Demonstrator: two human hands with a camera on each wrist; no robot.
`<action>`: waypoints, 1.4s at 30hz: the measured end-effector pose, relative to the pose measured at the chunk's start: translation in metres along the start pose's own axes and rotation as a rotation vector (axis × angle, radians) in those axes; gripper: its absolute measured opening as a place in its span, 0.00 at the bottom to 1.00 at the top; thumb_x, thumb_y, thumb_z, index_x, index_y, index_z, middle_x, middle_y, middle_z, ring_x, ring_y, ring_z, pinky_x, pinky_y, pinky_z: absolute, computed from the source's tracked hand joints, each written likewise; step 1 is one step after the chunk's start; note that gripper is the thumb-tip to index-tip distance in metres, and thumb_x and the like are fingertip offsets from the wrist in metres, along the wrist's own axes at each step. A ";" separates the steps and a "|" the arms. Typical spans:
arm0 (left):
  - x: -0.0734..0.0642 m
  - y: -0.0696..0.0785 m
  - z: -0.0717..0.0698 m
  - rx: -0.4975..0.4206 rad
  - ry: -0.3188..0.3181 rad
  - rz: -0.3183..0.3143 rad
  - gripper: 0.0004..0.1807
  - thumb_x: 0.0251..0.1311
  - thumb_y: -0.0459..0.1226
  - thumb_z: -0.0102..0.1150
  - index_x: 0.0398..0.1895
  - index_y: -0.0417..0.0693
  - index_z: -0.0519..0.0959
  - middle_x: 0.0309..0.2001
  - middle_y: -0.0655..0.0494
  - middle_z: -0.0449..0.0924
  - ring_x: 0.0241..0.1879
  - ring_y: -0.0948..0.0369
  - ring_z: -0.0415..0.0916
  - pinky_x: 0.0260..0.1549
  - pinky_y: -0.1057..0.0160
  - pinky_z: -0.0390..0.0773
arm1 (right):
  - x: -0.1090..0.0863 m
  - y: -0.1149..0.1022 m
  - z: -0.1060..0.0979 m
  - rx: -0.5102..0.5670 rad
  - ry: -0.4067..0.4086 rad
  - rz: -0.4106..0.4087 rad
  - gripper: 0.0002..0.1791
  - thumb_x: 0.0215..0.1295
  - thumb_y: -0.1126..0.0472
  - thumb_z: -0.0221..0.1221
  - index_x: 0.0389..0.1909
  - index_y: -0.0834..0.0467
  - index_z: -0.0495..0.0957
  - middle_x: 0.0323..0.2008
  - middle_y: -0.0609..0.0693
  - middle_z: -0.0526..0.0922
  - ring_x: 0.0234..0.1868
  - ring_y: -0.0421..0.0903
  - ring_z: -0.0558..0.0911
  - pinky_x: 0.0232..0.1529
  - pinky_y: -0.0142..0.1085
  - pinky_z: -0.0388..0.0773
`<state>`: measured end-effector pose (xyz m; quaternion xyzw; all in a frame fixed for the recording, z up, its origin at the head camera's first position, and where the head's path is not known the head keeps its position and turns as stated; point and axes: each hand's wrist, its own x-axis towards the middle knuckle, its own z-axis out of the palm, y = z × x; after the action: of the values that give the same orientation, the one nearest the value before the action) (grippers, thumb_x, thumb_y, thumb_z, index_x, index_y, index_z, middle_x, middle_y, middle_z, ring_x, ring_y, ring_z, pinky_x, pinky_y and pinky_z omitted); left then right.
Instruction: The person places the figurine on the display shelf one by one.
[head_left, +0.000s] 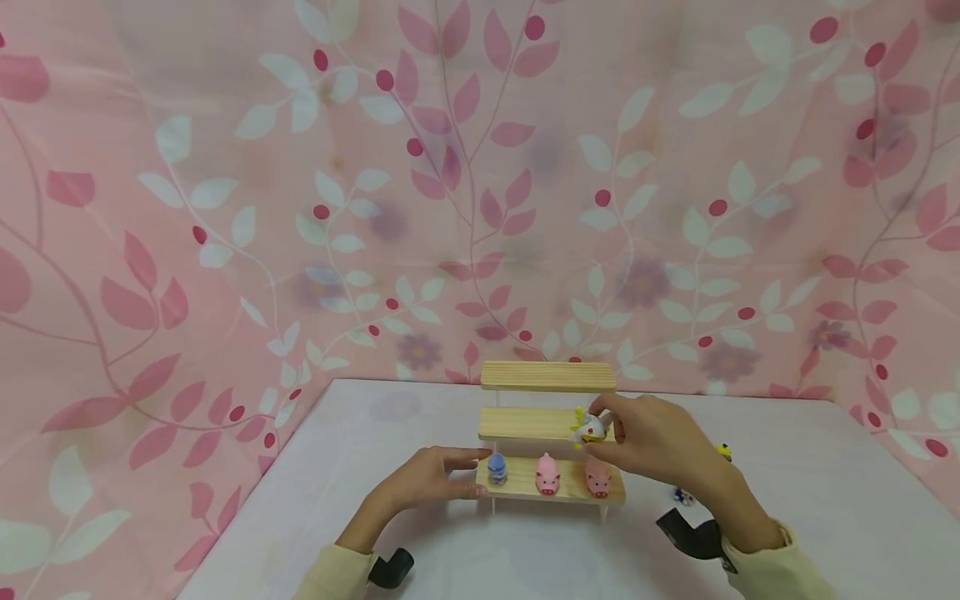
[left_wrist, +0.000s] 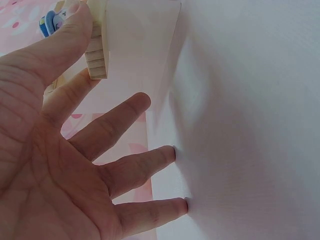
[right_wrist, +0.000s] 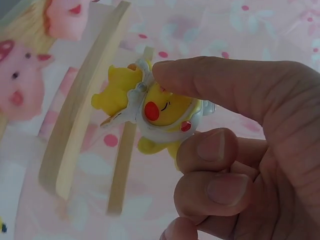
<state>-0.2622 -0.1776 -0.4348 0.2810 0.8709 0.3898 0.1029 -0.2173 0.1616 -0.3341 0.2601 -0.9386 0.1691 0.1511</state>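
And here a yellow-and-white figurine point(head_left: 589, 428) is pinched in the fingers of the right hand point(head_left: 658, 437), closed to its width; it is held at the three o'clock end of the middle shelf point(head_left: 525, 422), whether touching cannot be told; at nine o'clock, the bottom shelf point(head_left: 519, 479) is gripped by the left hand's point(head_left: 429, 479) thumb and index finger, the others spread straight; beside them, a blue figurine point(head_left: 497, 469) is seen, with one pink pig point(head_left: 547, 476) mid-shelf and another pig point(head_left: 597, 478) at three o'clock.

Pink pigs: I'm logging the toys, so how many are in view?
2. Both are on the lowest shelf: one pig near the middle, another pig by its right end. The right hand could hide more.
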 end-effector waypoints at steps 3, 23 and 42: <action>0.000 -0.001 0.000 0.002 0.000 0.002 0.31 0.57 0.51 0.70 0.65 0.60 0.76 0.62 0.61 0.76 0.57 0.57 0.78 0.56 0.45 0.73 | 0.008 -0.006 0.004 0.012 -0.007 -0.015 0.19 0.52 0.49 0.73 0.42 0.51 0.81 0.18 0.35 0.69 0.18 0.34 0.66 0.18 0.30 0.65; -0.001 -0.004 0.000 0.022 0.001 -0.001 0.31 0.58 0.53 0.69 0.66 0.62 0.75 0.61 0.59 0.77 0.57 0.57 0.78 0.55 0.45 0.74 | 0.056 -0.029 0.024 0.042 -0.060 -0.039 0.22 0.53 0.49 0.73 0.46 0.54 0.81 0.24 0.40 0.77 0.22 0.37 0.70 0.22 0.31 0.69; 0.001 -0.002 -0.001 0.008 -0.012 -0.014 0.31 0.57 0.52 0.69 0.65 0.63 0.76 0.62 0.60 0.76 0.58 0.56 0.77 0.56 0.44 0.73 | 0.081 -0.042 0.039 0.101 -0.110 -0.018 0.22 0.54 0.48 0.72 0.47 0.53 0.81 0.29 0.41 0.82 0.24 0.37 0.73 0.23 0.33 0.71</action>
<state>-0.2640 -0.1791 -0.4352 0.2777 0.8737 0.3840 0.1098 -0.2682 0.0764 -0.3294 0.2846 -0.9334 0.2004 0.0872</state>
